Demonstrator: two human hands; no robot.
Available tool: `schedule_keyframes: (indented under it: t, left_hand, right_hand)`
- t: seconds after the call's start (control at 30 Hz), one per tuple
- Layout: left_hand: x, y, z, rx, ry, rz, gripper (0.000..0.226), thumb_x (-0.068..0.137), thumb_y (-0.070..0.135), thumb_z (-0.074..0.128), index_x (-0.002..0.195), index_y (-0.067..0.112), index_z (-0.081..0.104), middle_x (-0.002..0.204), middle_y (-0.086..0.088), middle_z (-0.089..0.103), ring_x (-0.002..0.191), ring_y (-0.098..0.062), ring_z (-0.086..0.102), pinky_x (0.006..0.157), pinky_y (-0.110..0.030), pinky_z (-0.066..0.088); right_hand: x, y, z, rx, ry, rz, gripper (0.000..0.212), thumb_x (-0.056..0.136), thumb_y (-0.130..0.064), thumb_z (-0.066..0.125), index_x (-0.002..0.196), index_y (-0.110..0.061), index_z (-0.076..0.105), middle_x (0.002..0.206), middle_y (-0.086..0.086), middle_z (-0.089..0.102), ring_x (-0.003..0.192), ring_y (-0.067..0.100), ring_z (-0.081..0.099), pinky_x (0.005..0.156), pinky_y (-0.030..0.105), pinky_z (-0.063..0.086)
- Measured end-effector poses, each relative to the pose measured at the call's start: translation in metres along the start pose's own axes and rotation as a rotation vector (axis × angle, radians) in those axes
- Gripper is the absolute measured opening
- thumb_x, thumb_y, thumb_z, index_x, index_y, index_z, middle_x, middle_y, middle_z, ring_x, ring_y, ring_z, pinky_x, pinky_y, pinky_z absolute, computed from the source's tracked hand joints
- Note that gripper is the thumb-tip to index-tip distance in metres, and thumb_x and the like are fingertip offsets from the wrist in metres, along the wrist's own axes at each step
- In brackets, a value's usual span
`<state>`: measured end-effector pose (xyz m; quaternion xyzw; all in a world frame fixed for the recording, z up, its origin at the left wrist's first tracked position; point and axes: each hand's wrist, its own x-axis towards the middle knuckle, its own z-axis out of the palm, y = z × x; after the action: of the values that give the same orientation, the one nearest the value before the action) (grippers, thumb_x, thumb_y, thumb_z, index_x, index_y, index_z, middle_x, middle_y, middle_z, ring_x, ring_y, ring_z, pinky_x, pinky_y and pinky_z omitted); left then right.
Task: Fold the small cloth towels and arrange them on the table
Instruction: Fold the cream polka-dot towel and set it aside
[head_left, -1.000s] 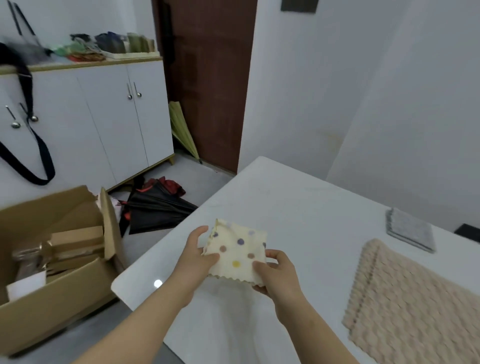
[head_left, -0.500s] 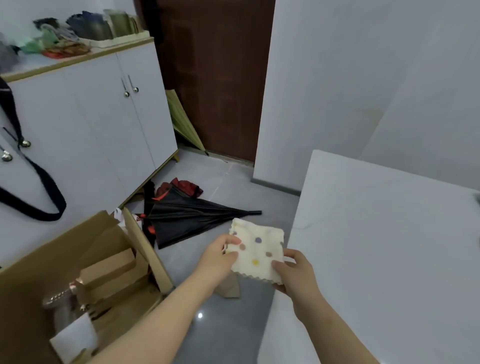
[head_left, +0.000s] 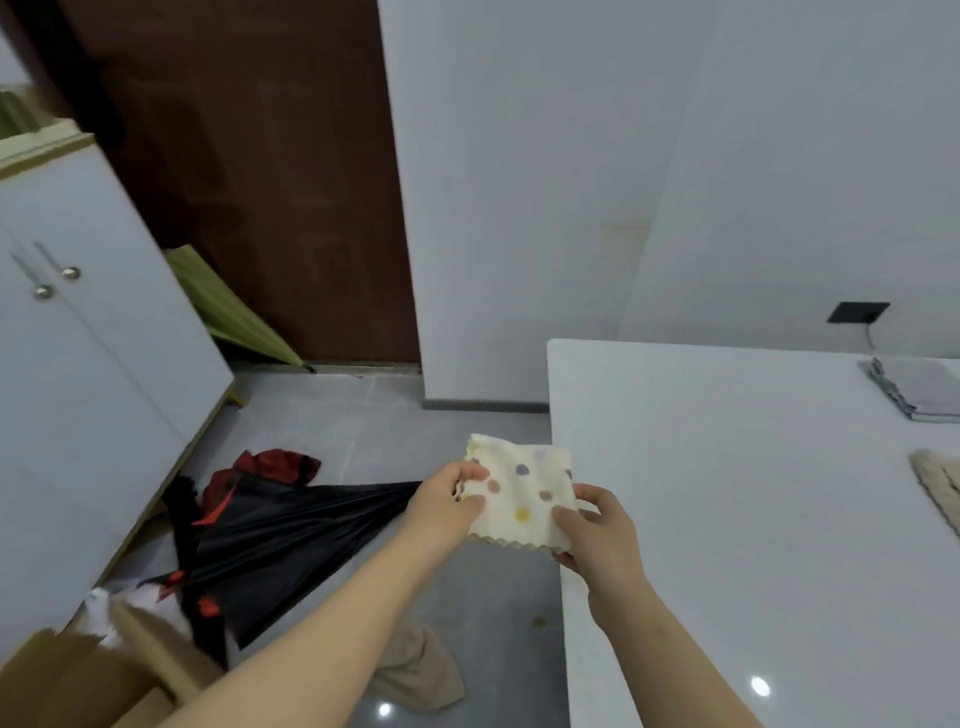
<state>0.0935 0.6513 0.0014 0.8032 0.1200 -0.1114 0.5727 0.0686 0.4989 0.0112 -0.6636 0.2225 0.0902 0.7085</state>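
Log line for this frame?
left hand: grips dotted towel | right hand: grips dotted towel | dotted towel: held at table edge | grey towel: folded on table

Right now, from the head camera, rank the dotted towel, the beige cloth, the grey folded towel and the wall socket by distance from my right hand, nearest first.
1. Dotted towel: pinched by the right hand.
2. Beige cloth: right edge of the table.
3. Grey folded towel: farther back, right.
4. Wall socket: wall behind.
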Motion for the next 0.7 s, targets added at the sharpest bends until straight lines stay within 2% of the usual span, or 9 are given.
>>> schedule_keyframes:
  t: [0.17,0.3,0.43,0.6,0.7]
  left_hand:
    - [0.060,0.035,0.035,-0.022,-0.164,0.025,0.024,0.090,0.003,0.048,0.100,0.025,0.055,0.123,0.002,0.052,0.105,-0.016,0.053,0.074,-0.022,0.047]
    - [0.113,0.056,0.068,0.025,-0.305,0.070,0.025,0.089,0.005,0.050,0.095,0.029,0.055,0.120,0.006,0.051,0.111,-0.014,0.051,0.088,-0.027,0.046]
    - [0.167,0.075,0.100,0.073,-0.428,0.059,0.022,0.088,0.008,0.051,0.096,0.028,0.056,0.109,0.004,0.053,0.092,-0.011,0.053,0.072,-0.021,0.044]
    - [0.228,0.098,0.141,0.134,-0.556,0.057,0.026,0.085,0.001,0.052,0.094,0.025,0.056,0.096,0.003,0.051,0.087,-0.013,0.051,0.076,-0.025,0.044]
    - [0.257,0.106,0.164,0.129,-0.584,0.019,0.028,0.085,-0.001,0.051,0.097,0.024,0.056,0.099,0.002,0.051,0.094,-0.017,0.053,0.082,-0.029,0.046]
  right_hand:
    - [0.041,-0.017,-0.028,0.001,0.147,-0.016,0.022,0.086,-0.001,0.048,0.103,-0.014,0.053,0.087,0.006,0.064,0.068,0.015,0.056,0.053,0.022,0.039]
    - [0.086,-0.028,-0.051,-0.025,0.299,-0.029,0.026,0.085,-0.004,0.049,0.109,-0.013,0.055,0.083,0.006,0.062,0.058,0.012,0.048,0.050,0.020,0.034]
    - [0.134,-0.044,-0.070,-0.007,0.467,-0.005,0.028,0.085,-0.003,0.047,0.110,-0.013,0.056,0.085,0.010,0.063,0.055,0.014,0.047,0.048,0.022,0.034]
    - [0.193,-0.064,-0.091,0.042,0.640,0.022,0.032,0.085,-0.004,0.045,0.114,-0.012,0.054,0.099,0.012,0.063,0.067,0.018,0.055,0.055,0.025,0.043]
    - [0.219,-0.071,-0.103,0.087,0.674,0.022,0.033,0.086,-0.002,0.044,0.117,-0.012,0.051,0.103,0.011,0.061,0.078,0.019,0.058,0.058,0.024,0.045]
